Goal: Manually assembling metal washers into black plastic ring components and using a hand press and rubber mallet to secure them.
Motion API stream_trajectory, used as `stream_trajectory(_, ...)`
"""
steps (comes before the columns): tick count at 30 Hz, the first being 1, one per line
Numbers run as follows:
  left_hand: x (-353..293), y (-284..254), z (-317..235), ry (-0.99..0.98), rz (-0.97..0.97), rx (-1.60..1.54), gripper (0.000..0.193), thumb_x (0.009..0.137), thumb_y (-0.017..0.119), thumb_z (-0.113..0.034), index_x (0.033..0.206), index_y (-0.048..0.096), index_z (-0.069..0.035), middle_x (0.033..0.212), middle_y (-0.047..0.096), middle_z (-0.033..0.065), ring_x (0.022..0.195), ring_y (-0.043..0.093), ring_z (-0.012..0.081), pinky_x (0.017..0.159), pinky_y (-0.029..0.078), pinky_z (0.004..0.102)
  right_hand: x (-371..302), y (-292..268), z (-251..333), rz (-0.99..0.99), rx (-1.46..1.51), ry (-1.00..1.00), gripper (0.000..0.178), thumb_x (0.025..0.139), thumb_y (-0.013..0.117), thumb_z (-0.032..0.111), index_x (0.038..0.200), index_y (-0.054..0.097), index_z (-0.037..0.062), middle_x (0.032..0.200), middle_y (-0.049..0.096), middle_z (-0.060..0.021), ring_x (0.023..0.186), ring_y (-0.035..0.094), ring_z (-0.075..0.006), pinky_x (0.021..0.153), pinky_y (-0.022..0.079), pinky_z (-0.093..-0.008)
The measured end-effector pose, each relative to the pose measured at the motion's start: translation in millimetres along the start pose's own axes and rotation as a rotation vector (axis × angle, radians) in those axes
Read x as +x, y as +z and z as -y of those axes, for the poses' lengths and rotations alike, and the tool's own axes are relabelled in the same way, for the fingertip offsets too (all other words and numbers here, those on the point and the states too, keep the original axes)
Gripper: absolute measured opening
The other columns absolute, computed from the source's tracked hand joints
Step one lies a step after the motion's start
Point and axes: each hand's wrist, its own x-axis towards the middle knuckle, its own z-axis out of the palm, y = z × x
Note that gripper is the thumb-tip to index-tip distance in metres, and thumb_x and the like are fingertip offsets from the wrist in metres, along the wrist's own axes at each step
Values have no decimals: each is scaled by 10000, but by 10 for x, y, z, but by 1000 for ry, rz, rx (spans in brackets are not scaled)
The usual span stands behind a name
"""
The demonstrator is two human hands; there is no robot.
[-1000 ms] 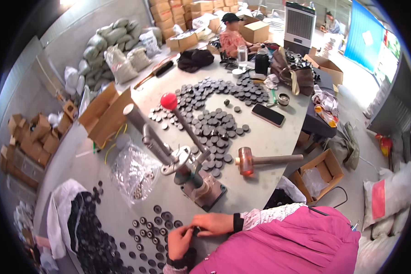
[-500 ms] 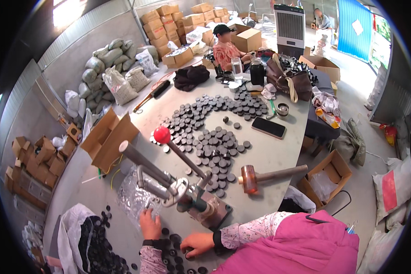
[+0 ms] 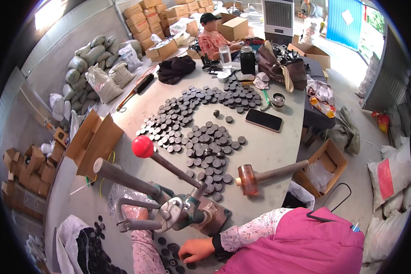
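Observation:
A hand press [image 3: 187,205] with a red ball on its lever stands on the table before me. My left hand [image 3: 142,213] reaches behind the press's looped handle, beside a clear plastic bag [image 3: 118,198]; its fingers are hidden. At the press's near side, my right hand [image 3: 196,250] rests low over small round black caps [image 3: 173,247]. Its fingers are bent and drawn together, and whatever they hold, if anything, is covered. Many dark grey discs [image 3: 210,137] lie spread beyond the press. To their right lies a mallet [image 3: 249,180] with an amber head and a wooden handle.
A white sack [image 3: 67,235] spilling black parts lies at the near left, with an open carton [image 3: 96,141] beyond. A phone [image 3: 263,120], jars [image 3: 247,60] and a brown bag [image 3: 278,71] sit farther back. A co-worker [image 3: 211,39] sits across the table.
The press's looped handle has swung down and now covers much of my left hand, which has moved up behind it. My right hand stays near the caps. The whole view has shifted slightly.

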Motion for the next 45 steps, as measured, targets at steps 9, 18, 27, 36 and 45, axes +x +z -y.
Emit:
stream_trajectory(9, 156, -211, -367, 23, -41, -12, 418, 993, 603, -333, 1357, 639, -130, 1289, 690, 163, 1214, 643, 362, 967, 525, 458, -2, 13, 74, 50, -57, 12, 248, 930, 675, 227, 1008, 677, -8, 970, 697, -189, 920, 670, -385, 831, 531, -459)
stream_trajectory(18, -9, -255, -626, 14, -28, -41, 411, 994, 603, -324, 1352, 640, -125, 1285, 690, 160, 1193, 648, 353, 940, 534, 451, 27, -8, 50, 58, -41, 23, 248, 926, 674, 219, 1003, 673, -17, 957, 696, -198, 909, 671, -381, 814, 529, -451)
stream_trajectory(27, -238, -233, -548, -40, -46, -93, 404, 995, 602, -315, 1347, 642, -121, 1282, 691, 158, 1172, 653, 344, 912, 543, 443, -1, 6, 45, 53, 18, 10, 252, 925, 674, 217, 1001, 669, -23, 951, 689, -205, 902, 665, -385, 818, 526, -454)
stream_trajectory(36, -441, -402, -556, -82, -75, -106, 397, 996, 602, -306, 1343, 643, -117, 1278, 691, 156, 1150, 658, 335, 885, 552, 435, -3, 2, 34, 41, -12, 8, 251, 915, 678, 220, 1000, 675, -17, 947, 693, -206, 906, 670, -391, 821, 529, -457)
stream_trajectory(45, -394, -685, -766, -92, -129, -107, 390, 997, 602, -297, 1338, 645, -112, 1274, 691, 154, 1129, 663, 326, 858, 562, 427, 17, 6, 58, 48, -74, 0, 265, 901, 685, 229, 998, 673, -17, 936, 697, -212, 891, 670, -399, 808, 526, -469)
